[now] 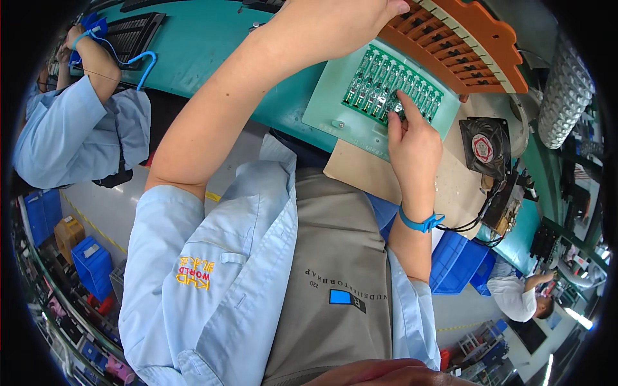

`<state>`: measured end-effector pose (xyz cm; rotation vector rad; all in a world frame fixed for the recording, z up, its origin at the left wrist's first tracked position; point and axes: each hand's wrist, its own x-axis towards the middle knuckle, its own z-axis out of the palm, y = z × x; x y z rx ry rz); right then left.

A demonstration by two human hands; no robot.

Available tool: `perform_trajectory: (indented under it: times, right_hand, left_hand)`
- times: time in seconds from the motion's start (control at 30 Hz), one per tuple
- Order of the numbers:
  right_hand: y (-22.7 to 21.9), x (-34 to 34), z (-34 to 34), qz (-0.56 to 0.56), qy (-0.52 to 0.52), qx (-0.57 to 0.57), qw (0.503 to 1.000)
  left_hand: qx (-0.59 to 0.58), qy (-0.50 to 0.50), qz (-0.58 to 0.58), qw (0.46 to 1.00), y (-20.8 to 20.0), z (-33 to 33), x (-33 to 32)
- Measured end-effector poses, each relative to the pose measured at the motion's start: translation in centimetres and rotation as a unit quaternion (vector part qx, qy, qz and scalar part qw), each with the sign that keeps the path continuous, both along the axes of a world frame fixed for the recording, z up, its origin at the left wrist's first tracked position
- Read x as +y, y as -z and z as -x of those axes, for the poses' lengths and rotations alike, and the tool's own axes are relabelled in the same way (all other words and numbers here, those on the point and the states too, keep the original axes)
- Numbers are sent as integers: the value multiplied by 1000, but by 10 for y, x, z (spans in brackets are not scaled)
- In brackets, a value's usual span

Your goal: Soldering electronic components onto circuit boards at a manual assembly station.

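Note:
A pale green tray-like fixture (325, 119) lies on the bench in front of me, with several narrow green circuit boards (367, 80) side by side in its recess. My right hand (415, 145) is over these boards. Its index finger and thumb reach out apart onto them, and the other fingers are curled. No held part shows between the two tips. Along the far side, an orange slotted frame (444, 45) stands tilted up. My left hand (341, 29) is at its left end, thumb by the edge; its other fingers are hidden or cut off by the picture's top.
Brown board (360, 170) sits under the fixture's near edge. To the right are a black fan (484, 147), cables and a silver duct (566, 96). A co-worker's arm (96, 71) is at the left by a black rack (132, 38). Blue bins (450, 260) stand below the bench.

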<state>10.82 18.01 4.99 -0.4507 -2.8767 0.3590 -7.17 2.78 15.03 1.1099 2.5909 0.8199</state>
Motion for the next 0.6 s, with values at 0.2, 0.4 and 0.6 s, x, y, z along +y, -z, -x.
perform_trajectory:
  times: [0.2,0.4,0.6]
  right_hand:
    - [-2,-5,4,17,-19,37,999]
    - [2,-6,4,-3,-15,22,1000]
    - [4,-7,4,25,-4,30,999]
  left_hand:
    - [-3,-3,11,1000,-1,-2,0]
    - [-5,18,-17,1000,14,5,-2]
    - [6,7,4,1000,6,0,-2]
